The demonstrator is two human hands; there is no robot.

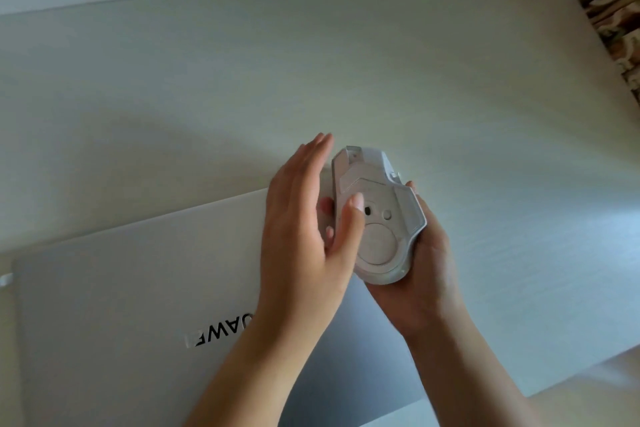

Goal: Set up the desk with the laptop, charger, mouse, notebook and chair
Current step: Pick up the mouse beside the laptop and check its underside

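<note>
White mouse [375, 218] held underside up above pale counter [450, 97], just past closed laptop [121, 288] corner; right hand [420, 270] cupped round it from below; left hand [301, 229] fingers spread loose, thumb [351, 215] pressing mouse underside

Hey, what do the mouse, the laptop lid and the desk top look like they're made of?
Mouse: likely matte white plastic; moulded panels and seams show on its upturned underside. Laptop lid: probably silver metal with a satin sheen, though painted plastic is possible. Desk: pale wood-look surface with faint grain, perhaps laminate; smooth, low gloss.
</note>
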